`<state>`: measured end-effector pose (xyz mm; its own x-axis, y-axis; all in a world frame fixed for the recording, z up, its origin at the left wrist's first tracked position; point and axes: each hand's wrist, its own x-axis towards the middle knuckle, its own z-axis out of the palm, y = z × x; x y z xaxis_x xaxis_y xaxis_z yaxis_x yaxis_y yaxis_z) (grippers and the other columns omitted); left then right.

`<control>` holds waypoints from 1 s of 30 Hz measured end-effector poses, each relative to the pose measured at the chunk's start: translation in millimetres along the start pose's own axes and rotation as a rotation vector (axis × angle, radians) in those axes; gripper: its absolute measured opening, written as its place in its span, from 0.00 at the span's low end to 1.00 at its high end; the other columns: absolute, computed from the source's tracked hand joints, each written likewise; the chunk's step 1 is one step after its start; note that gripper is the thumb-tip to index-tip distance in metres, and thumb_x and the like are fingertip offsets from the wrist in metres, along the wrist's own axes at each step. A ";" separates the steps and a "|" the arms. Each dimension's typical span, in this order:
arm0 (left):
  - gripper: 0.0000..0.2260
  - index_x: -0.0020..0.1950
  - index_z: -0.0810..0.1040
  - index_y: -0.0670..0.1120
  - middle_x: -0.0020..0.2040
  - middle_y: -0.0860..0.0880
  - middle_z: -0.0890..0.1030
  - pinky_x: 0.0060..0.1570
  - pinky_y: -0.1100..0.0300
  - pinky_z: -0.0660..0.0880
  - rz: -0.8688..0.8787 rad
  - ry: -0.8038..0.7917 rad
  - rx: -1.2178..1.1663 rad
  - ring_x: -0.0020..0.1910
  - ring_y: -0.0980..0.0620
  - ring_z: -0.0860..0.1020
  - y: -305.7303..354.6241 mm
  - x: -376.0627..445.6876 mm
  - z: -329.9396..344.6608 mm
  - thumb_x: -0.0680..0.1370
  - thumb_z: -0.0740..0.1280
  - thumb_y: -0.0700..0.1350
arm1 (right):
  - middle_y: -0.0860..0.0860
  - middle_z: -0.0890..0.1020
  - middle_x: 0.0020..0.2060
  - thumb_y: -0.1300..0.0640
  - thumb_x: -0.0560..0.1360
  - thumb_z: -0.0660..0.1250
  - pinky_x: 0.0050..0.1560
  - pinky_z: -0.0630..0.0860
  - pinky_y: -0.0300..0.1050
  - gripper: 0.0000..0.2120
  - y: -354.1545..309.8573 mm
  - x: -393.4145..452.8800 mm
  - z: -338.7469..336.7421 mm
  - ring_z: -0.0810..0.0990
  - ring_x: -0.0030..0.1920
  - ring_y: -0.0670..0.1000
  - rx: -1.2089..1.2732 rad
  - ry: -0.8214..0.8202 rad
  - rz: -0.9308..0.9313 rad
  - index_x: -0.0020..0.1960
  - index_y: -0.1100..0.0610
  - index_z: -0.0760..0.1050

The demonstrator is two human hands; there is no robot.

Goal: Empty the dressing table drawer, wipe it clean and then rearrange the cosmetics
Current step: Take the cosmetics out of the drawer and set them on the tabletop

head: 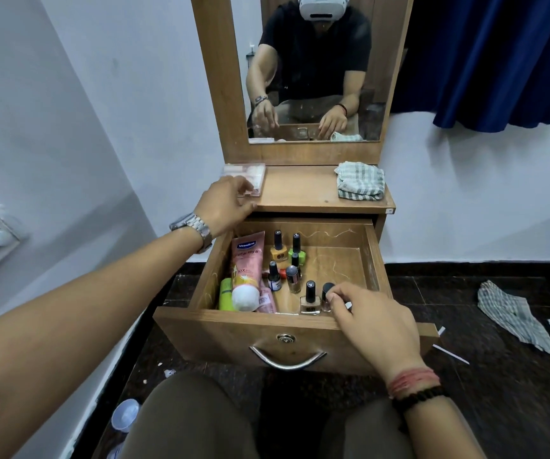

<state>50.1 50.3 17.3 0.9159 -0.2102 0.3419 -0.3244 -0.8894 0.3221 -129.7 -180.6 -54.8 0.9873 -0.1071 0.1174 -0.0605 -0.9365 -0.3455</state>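
Open drawer (286,329) holds nail polishes and a pink tube (248,260) marked "Vaseline". Cloth (361,180) lies far right. Right hand (376,323) pinches a bottle cap (328,289); left hand (227,207), fingers loosely curled, touches a clear box (250,175).

Both forearms are bare. The left hand (225,203) has a silver metal link watch (191,227) strapped at its wrist. The right hand (374,326) has red thread bands (412,380) wound round its wrist, with a black beaded bracelet (420,397) just behind them, further up the arm. Olive-brown trousers (197,422) cover both legs. In the mirror (313,67), above the watch, the reflection shows a black short-sleeved shirt (313,51) and a white headset (322,6).
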 end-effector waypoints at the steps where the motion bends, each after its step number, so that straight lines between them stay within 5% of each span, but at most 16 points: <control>1: 0.14 0.59 0.77 0.46 0.55 0.46 0.80 0.48 0.57 0.73 -0.010 -0.040 0.029 0.52 0.47 0.78 4.6 -8.0 1.8 0.75 0.69 0.49 | 0.42 0.83 0.43 0.42 0.79 0.52 0.36 0.66 0.44 0.11 0.4 0.2 0.3 0.80 0.44 0.48 0.000 0.003 -0.004 0.53 0.39 0.73; 5: 0.16 0.57 0.75 0.47 0.53 0.47 0.81 0.41 0.57 0.73 -0.134 -0.316 0.208 0.47 0.49 0.78 14.1 -36.7 13.8 0.75 0.69 0.55 | 0.42 0.82 0.42 0.42 0.79 0.51 0.34 0.64 0.43 0.12 0.8 0.7 1.1 0.79 0.42 0.47 0.005 0.016 -0.011 0.53 0.39 0.72; 9: 0.22 0.61 0.72 0.48 0.53 0.47 0.80 0.41 0.58 0.73 -0.158 -0.419 0.292 0.46 0.49 0.76 16.2 -56.7 28.2 0.73 0.69 0.59 | 0.41 0.82 0.40 0.42 0.79 0.51 0.32 0.63 0.42 0.12 0.9 0.2 0.8 0.77 0.39 0.47 0.014 0.016 -0.004 0.53 0.39 0.73; 18: 0.34 0.68 0.64 0.45 0.56 0.44 0.78 0.49 0.55 0.77 -0.245 -0.390 0.365 0.52 0.45 0.78 21.7 -69.6 42.5 0.71 0.69 0.63 | 0.41 0.82 0.39 0.43 0.79 0.52 0.31 0.64 0.41 0.12 -1.0 -1.1 -2.1 0.79 0.40 0.45 0.001 0.026 -0.021 0.53 0.40 0.74; 30: 0.33 0.66 0.65 0.46 0.56 0.46 0.78 0.41 0.58 0.70 -0.360 -0.324 0.118 0.45 0.48 0.73 18.5 -72.8 27.9 0.68 0.72 0.58 | 0.42 0.78 0.33 0.43 0.80 0.53 0.28 0.60 0.38 0.12 -2.9 -1.3 -4.7 0.73 0.34 0.44 0.018 0.034 -0.020 0.53 0.39 0.75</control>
<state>-15.9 37.9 -26.3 0.9973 0.0196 -0.0710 0.0375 -0.9646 0.2610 -131.5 -179.3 -49.5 0.9827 -0.0996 0.1562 -0.0374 -0.9325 -0.3592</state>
